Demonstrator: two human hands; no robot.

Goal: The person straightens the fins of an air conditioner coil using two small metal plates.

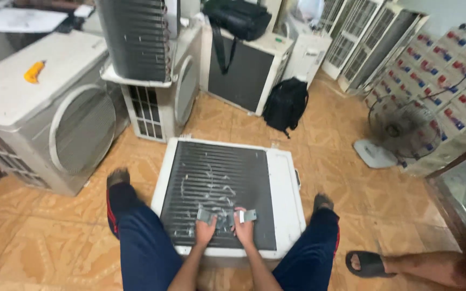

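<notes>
An air-conditioner unit lies flat on the tiled floor between the person's knees, its dark finned coil facing up. Both hands rest on the coil's near edge, at 6 o'clock of the unit. The left hand is closed down over one end of a small grey metal tool, which looks like a fin comb, and the right hand is curled over the other end, where a pale strip of the tool sticks out toward 2 o'clock of that hand. The tool lies flat on the fins, touching both hands and spanning the gap between them. How tightly the fingers pinch it cannot be told.

Whitish scuffs mark the fins at 12 o'clock of the hands. At 10 o'clock stands a second outdoor unit with a yellow tool on top. A black backpack sits at 1 o'clock, a floor fan at 2 o'clock. Another person's sandalled foot shows at 4 o'clock, well apart from the hands.
</notes>
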